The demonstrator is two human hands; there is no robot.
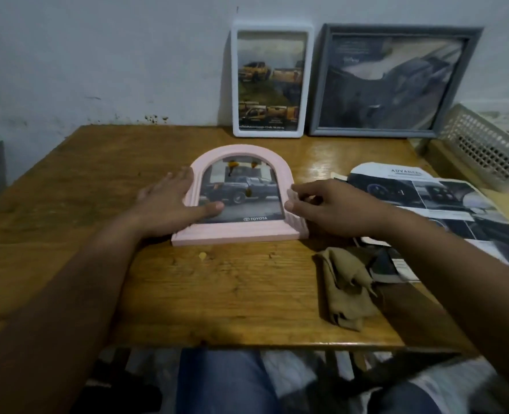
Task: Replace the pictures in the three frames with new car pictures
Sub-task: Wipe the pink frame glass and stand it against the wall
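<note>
**Two hands flank a pink arched frame lying flat on the table**

We see our two hands at either side of a pink arched frame (241, 231), which lies face up in the middle of a wooden table (217, 294), straight ahead of us. Its long axis runs away from us, flat base nearest, arch pointing toward the wall.

Our left hand (172, 204) lies spread and flat over the frame's left edge, fingers straight, thumb resting on the glass. Our right hand (327, 207) sits at the right edge, fingers loosely bent, fingertips touching the rim. We cannot tell whether it actually grips. Both hands are about equally near.

Inside the frame is a dark pickup truck picture; white lettering at the bottom reads "TOYOTA".

Against the wall stand a white frame (270, 30) with yellow pickup pictures, its caption too blurred to read, and a grey frame (396, 28) with a dim car picture.

To our right lie car brochure pages (426, 201); one heading seems to read "ADVANCE". A crumpled tan cloth (345, 288) lies beside them, and a white plastic basket (486, 144) sits far right.
</note>
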